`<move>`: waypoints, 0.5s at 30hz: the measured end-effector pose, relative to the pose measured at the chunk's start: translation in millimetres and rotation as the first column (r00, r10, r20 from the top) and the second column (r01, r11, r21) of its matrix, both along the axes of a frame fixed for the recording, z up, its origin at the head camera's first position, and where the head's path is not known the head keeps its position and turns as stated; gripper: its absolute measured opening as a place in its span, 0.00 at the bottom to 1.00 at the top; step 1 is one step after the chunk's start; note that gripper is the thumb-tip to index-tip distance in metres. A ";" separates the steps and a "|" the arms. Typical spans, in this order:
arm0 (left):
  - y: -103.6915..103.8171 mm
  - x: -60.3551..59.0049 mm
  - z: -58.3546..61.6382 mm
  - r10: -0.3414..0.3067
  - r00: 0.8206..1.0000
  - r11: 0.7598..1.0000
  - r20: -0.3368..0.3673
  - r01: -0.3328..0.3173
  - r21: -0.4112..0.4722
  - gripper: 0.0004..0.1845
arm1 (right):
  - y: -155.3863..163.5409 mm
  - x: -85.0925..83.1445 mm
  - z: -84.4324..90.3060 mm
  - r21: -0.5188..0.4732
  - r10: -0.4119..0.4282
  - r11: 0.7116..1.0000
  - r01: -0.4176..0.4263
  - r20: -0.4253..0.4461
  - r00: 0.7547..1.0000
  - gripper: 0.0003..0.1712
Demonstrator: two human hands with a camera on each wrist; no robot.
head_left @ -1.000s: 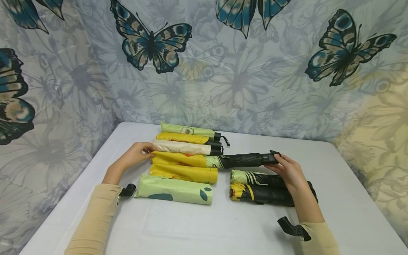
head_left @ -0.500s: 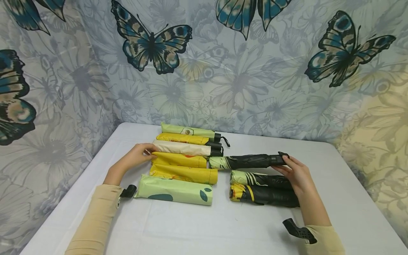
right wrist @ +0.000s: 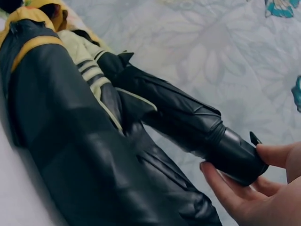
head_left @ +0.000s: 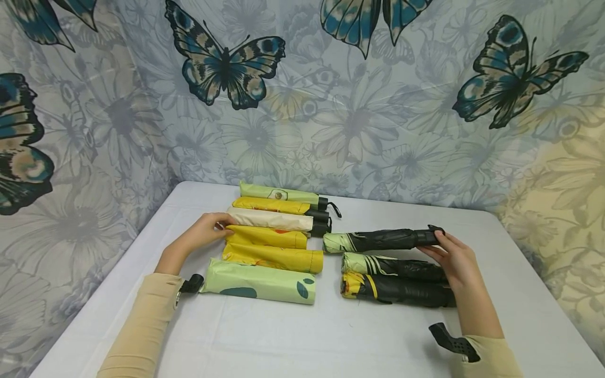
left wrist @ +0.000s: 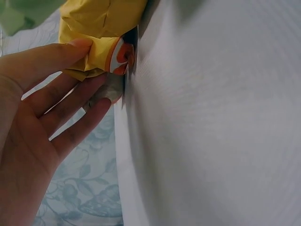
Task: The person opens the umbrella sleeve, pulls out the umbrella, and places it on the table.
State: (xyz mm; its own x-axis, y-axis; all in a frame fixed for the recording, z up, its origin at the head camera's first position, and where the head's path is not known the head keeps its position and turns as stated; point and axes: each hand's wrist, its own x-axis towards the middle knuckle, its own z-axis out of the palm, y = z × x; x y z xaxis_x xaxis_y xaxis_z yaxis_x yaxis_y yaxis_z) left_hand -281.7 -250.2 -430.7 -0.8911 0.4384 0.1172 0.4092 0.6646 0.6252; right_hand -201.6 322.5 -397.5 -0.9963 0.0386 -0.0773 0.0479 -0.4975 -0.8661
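On my head feed, the person's right hand [head_left: 457,260] grips the handle [head_left: 427,238] of a black umbrella [head_left: 385,240], which stretches from those fingers toward nine o'clock, its pale green end farthest away; I can't tell whether it touches the table. The left hand [head_left: 210,228] pinches the near corner of an upper yellow sleeve [head_left: 267,237] running toward three o'clock, and the umbrella's green end sits just past that sleeve's far end, apart from it. At six o'clock of the held umbrella I have a green-and-black umbrella [head_left: 399,266], then a yellow-and-black umbrella [head_left: 402,289] against it. At six o'clock of the pinched sleeve come a lower yellow sleeve [head_left: 274,257] and a pale green sleeve [head_left: 260,281]; at twelve, a cream umbrella [head_left: 271,218], a yellow-covered umbrella [head_left: 271,204] and a light green umbrella [head_left: 285,194]. All this is on a white table [head_left: 302,341] with rounded far corners. Beyond, a backdrop [head_left: 368,131] of grey-blue flowers and teal butterflies covers the walls I can see, yellowish toward three o'clock.
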 end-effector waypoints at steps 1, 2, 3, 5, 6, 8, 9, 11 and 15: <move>0.0 0.0 0.0 0.001 1.000 1.000 0.000 -0.001 -0.002 0.10 | 2.4 0.0 -0.5 -0.016 -0.005 1.000 0.005 -0.005 1.000 0.12; 0.1 0.1 0.0 0.000 1.000 1.000 0.000 0.000 -0.003 0.10 | 4.7 -0.1 -1.0 -0.030 -0.013 0.999 0.013 -0.008 1.000 0.12; 0.1 -0.2 -0.3 -0.002 1.000 1.000 -0.001 0.002 -0.004 0.10 | 7.5 -0.3 -1.7 -0.044 -0.019 0.999 0.019 -0.007 1.000 0.12; 0.2 -0.2 -0.3 -0.003 1.000 1.000 0.000 0.003 -0.005 0.10 | 13.1 -0.9 -3.9 -0.069 -0.036 0.997 0.036 -0.003 0.999 0.13; 0.2 -0.3 -0.4 -0.003 1.000 1.000 0.001 0.003 -0.006 0.10 | 16.1 -1.4 -5.0 -0.074 -0.043 0.996 0.043 0.002 0.999 0.14; 0.4 -0.1 0.0 -0.005 1.000 1.000 0.000 0.005 -0.006 0.10 | 21.7 -2.7 -7.3 -0.069 -0.053 0.996 0.054 0.012 0.999 0.15; 0.4 0.0 0.1 -0.005 1.000 1.000 -0.001 0.005 -0.006 0.10 | 24.3 -3.3 -8.5 -0.065 -0.052 0.996 0.053 0.016 0.999 0.16; 0.4 0.5 0.7 -0.006 1.000 1.000 -0.004 0.006 -0.006 0.10 | 28.8 -4.8 -10.3 -0.042 -0.049 0.998 0.050 0.020 0.999 0.17; 0.6 0.4 1.2 -0.006 1.000 1.000 -0.010 0.006 -0.006 0.10 | 35.9 -5.7 -12.8 0.032 -0.015 0.999 0.015 0.007 1.000 0.17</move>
